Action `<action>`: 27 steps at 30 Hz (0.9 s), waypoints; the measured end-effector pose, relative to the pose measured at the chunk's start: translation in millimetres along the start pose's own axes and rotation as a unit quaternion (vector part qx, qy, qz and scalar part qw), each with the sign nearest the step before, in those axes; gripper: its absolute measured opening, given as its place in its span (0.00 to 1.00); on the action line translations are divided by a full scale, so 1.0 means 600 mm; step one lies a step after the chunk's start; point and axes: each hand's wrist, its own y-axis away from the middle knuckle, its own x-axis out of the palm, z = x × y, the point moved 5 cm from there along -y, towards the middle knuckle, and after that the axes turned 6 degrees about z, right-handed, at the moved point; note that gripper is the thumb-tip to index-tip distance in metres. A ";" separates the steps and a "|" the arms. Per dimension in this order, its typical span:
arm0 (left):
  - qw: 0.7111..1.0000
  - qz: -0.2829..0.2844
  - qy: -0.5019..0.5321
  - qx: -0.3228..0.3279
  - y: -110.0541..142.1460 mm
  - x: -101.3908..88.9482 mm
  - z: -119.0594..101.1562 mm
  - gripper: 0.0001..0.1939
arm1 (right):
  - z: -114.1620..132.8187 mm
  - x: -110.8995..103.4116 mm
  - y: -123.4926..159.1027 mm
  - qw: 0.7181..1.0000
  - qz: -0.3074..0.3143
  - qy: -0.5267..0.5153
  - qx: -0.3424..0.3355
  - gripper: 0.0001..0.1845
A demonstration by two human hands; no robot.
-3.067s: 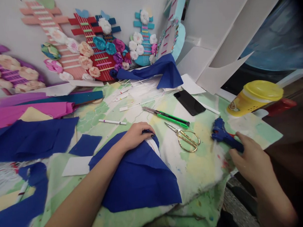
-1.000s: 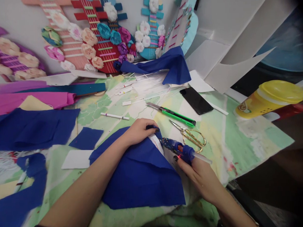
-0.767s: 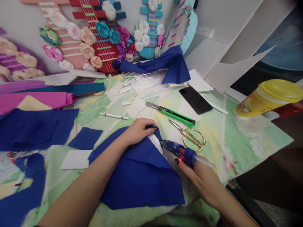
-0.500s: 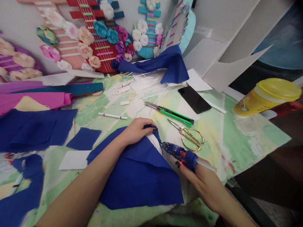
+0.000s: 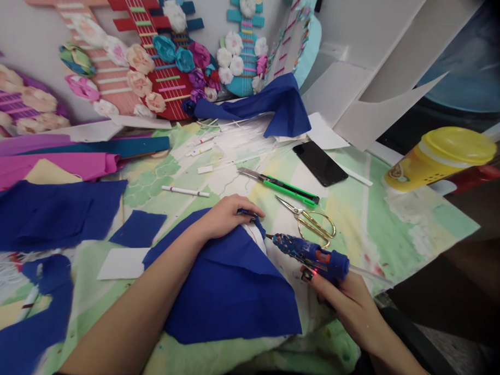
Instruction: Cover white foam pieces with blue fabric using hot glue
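Observation:
A large piece of blue crepe paper or cloth (image 5: 232, 286) lies in front of me over a white board (image 5: 255, 234), whose curved edge shows. My left hand (image 5: 230, 214) presses on it, thumb and fingers pinching the blue edge folded at the board's rim. In my right hand (image 5: 344, 299) is a blue glue gun (image 5: 312, 256), its nozzle just right of the folded edge and its small red light on. A clear glue stick (image 5: 371, 275) juts from the gun's back. Gold-handled scissors (image 5: 312, 223) lie just beyond the gun.
A green utility knife (image 5: 280, 186), a black phone (image 5: 321, 163) and a yellow lidded tub (image 5: 440, 158) lie beyond my hands. Blue pieces (image 5: 54, 213) and a white card (image 5: 122, 263) lie left. Flower-covered toy guitars (image 5: 164, 75) lean against the wall.
My right hand has brought the glue gun from the table's right side to the blue edge, then drawn it slightly back right. My left fingers now fold the edge over.

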 end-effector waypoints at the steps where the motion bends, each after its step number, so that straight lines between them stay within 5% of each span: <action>1: 1.000 0.004 -0.011 0.008 0.000 0.000 -0.001 0.13 | -0.001 0.000 0.000 1.000 0.005 0.003 0.004 0.13; 27: 0.999 0.017 -0.020 0.021 0.000 -0.001 -0.015 0.11 | 0.040 0.022 -0.011 0.988 0.065 0.134 -0.029 0.12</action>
